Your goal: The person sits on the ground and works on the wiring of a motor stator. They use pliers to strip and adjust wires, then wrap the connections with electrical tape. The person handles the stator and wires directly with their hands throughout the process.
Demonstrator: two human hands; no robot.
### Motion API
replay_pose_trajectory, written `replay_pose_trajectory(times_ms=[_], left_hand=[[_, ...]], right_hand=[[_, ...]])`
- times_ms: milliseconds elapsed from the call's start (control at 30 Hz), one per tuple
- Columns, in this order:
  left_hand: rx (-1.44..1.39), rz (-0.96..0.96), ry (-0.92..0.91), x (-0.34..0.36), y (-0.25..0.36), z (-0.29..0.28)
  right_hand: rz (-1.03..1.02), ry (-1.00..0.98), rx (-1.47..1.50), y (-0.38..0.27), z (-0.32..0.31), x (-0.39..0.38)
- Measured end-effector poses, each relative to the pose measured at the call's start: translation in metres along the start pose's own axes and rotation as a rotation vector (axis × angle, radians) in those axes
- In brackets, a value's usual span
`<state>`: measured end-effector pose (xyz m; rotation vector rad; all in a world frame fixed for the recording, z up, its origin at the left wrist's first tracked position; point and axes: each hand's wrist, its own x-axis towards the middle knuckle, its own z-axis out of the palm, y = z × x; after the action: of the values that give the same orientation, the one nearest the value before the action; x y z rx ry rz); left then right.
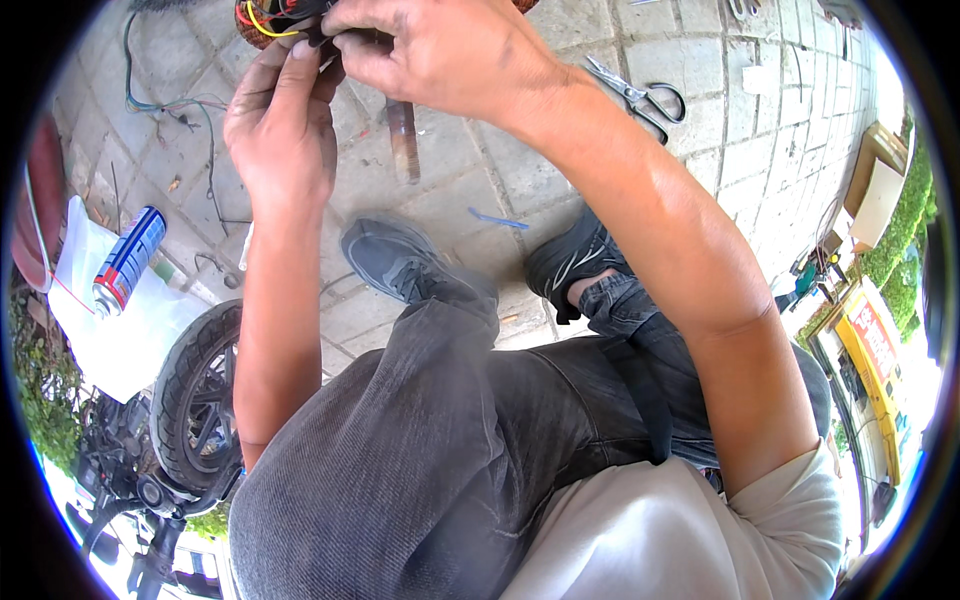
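At the top edge both my hands are close together, fingertips nearly meeting. My left hand (285, 125) is closed in a pinch, thumb and fingers at the end of a yellow wire (268, 31) beside a small dark piece. My right hand (440, 50) is closed too; its curled fingers hide most of what they grip. Just behind the fingertips, copper-coloured windings (246, 28) with red, yellow and black wires are partly cut off by the picture's edge. Below my right hand, a brown, dark-topped handle-like piece (403, 145) lies on the paving.
Scissors (637, 98) with black handles lie right of my hands. A blue plastic strip (498, 218) is between my shoes. At left are loose teal wires (150, 107), a blue-and-red spray can (132, 257) on a white plastic bag (130, 340), and a wheel (200, 400). A cardboard box (878, 185) stands far right.
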<state>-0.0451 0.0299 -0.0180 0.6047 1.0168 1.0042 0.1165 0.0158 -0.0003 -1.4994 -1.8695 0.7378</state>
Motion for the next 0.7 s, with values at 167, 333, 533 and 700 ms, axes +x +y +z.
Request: replay_pose_trajectory(times_ms=[167,333,533,700], left_hand=[[-0.055,-0.037,-0.150,0.003,0.005,-0.006],[0.174,0.093,-0.134,0.015,-0.006,-0.019],[0.475,0.256,-0.081,0.009,-0.004,-0.010],[0.515,0.293,-0.116,0.010,-0.002,-0.009]], right_hand=[[-0.006,0.043,-0.035,-0.002,0.004,-0.005],[0.086,0.029,0.037,0.000,0.000,0.003],[0.030,0.020,-0.110,0.005,0.009,0.010],[-0.073,0.089,-0.160,0.011,0.018,0.017]])
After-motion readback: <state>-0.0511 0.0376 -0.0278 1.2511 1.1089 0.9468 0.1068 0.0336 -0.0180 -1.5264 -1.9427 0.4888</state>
